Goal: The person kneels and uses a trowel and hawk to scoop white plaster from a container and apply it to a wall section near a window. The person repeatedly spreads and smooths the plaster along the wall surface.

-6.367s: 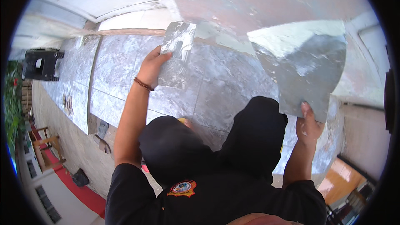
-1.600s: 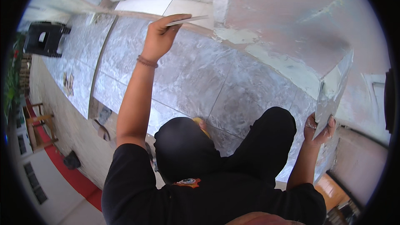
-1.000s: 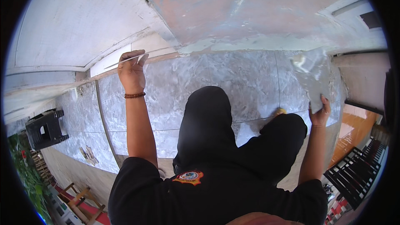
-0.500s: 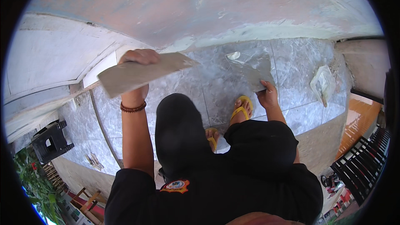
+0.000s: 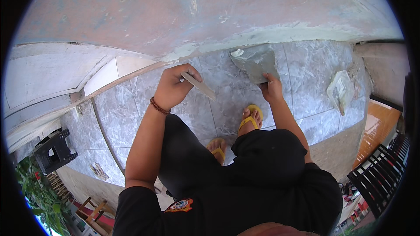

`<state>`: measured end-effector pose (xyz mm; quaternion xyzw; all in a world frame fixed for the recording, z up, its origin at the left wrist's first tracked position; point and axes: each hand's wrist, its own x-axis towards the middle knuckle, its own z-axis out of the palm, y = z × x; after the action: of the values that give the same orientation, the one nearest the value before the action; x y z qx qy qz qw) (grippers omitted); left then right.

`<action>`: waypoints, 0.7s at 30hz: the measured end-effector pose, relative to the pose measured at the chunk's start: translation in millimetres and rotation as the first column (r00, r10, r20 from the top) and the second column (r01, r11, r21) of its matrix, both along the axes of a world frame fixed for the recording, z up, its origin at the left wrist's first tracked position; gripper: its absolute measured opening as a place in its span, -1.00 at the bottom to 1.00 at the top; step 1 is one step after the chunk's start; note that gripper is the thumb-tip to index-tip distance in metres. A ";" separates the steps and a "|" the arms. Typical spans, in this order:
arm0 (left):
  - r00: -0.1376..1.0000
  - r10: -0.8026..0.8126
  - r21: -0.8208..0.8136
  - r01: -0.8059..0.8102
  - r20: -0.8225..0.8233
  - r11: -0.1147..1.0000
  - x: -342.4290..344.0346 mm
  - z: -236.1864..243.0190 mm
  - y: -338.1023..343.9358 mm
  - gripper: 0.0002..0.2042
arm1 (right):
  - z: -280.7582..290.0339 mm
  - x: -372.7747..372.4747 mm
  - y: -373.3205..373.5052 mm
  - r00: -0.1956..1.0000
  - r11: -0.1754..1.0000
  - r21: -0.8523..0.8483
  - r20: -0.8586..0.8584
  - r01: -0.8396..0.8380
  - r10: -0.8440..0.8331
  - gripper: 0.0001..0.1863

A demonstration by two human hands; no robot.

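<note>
My left hand (image 5: 173, 88) is closed on a thin, flat greyish-brown plate (image 5: 200, 87), now seen almost edge-on and slanting down to the right. In my right hand (image 5: 272, 89) is a grey flat plate (image 5: 260, 62), pinched at its near edge and held just below the wall. A small lump of white putty (image 5: 237, 53) sits at that plate's far left corner. Beyond both hands rises the pinkish painted wall (image 5: 127, 15), with a pale putty band (image 5: 280, 36) along its bottom. A gap separates the two plates.
An open plastic bag (image 5: 341, 88) with white paste lies on the grey tiled floor (image 5: 313, 74) at right. A black plastic stool (image 5: 53, 150) stands far left, and a black slatted bench (image 5: 380, 172) far right. My feet in yellow flip-flops (image 5: 250, 120) are below my hands.
My left hand has moved right and nearer the other plate, and its plate has turned from broadside to nearly edge-on. My right hand has shifted slightly left and up with its plate.
</note>
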<state>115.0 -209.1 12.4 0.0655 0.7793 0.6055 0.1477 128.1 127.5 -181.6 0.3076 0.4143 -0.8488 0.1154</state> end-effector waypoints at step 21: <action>0.995 -0.054 -0.032 0.057 0.083 0.998 -5.0 -8.7 2.4 -0.83 | 137.3 -92.1 -28.6 0.996 0.998 0.025 -0.075 0.053 -0.051 -0.52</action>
<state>110.0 -206.7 3.7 0.0597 0.7807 0.5899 0.1975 36.0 98.8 -44.4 0.2881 0.4217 -0.8566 0.0737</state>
